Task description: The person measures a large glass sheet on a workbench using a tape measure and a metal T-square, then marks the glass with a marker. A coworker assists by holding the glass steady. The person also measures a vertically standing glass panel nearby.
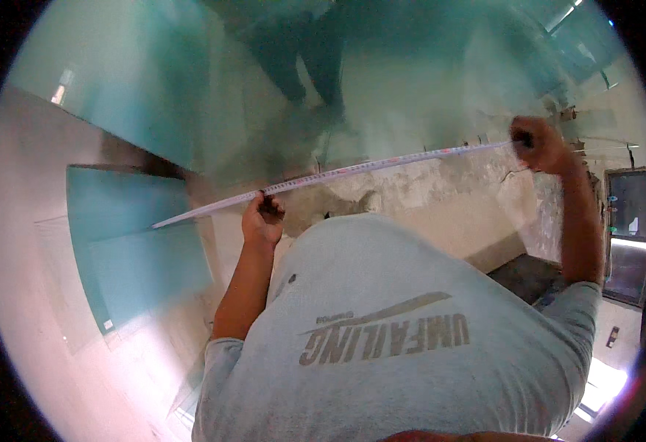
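A long white tape measure (382,163) runs in front of my chest. It rises from the left, where its far part crosses a teal panel (135,258), up to the right. My left hand (262,221) is closed at its lower edge, with curled fingers pinching the strip. Farther out and higher, my right hand (542,146) makes a fist around the tape's right end. Something dark shows inside that fist, too shadowed to make out. Between the two hands the strip looks taut.
Beyond the tape spreads a large greenish glassy surface (426,66) with dark, leg-like shapes showing in it. A rough, stained, plaster-like strip (440,177) lies below the tape. A dark-framed window (627,236) is at the far right.
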Available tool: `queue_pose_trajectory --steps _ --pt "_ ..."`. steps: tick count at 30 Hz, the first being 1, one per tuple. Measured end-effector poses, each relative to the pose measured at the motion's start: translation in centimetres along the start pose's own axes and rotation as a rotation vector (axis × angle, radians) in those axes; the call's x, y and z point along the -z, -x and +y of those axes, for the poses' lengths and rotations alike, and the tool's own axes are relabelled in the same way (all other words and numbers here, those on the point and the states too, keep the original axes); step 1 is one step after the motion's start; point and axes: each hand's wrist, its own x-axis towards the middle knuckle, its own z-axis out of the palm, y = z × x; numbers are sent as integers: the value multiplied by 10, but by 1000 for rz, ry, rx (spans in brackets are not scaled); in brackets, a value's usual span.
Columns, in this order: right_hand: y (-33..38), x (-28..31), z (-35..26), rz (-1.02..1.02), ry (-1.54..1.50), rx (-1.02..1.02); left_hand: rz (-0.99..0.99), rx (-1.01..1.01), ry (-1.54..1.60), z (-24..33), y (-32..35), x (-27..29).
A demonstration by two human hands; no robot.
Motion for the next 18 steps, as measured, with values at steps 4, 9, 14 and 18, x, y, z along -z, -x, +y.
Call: queue_pose_trajectory --steps 4,9,14,18 --pt "0 78 -55 -21 106 -165 -11 195 -45 -27 -61 83" --pt "-27 123 -74 215 604 381 26 301 -573 -51 -74 104" --pt "-56 123 -207 -175 924 -52 179 209 -1013 -47 -68 138" --pt "-96 119 -230 -33 916 59 324 185 -1253 -39 -59 253"
